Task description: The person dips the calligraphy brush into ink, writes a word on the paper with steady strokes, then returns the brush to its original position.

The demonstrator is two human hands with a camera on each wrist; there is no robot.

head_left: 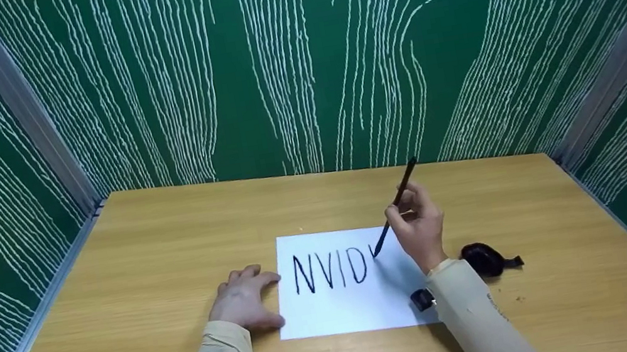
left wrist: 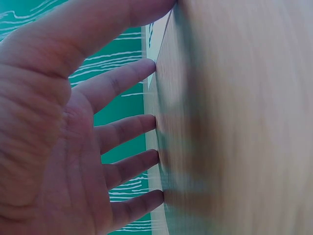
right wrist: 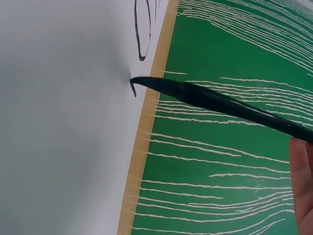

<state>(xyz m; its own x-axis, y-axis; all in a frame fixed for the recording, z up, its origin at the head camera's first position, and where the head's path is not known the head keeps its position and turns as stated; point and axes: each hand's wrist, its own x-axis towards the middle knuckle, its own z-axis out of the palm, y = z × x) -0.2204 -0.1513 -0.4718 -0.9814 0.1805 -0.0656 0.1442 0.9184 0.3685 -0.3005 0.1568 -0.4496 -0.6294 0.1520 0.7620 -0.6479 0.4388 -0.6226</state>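
A white sheet of paper [head_left: 336, 312] lies on the wooden table with the dark letters "NVID" [head_left: 329, 270] on it and a short stroke after them. My right hand [head_left: 422, 228] pinches a slim black brush [head_left: 394, 204], tilted, over the sheet's right part. In the right wrist view the brush [right wrist: 210, 98] touches the paper [right wrist: 58, 122] with its pointed tip, at the top of the short stroke. My left hand [head_left: 245, 301] is spread at the sheet's left edge. Its fingertips [left wrist: 149, 121] rest on the table, thumb and index finger at the paper's edge.
A black rounded object with a short tab [head_left: 484, 260] lies on the table right of my right forearm. Small dark specks [head_left: 520, 298] are near it. Green walls with white wavy lines [head_left: 282, 66] stand behind the wooden table [head_left: 171, 238] and on both sides.
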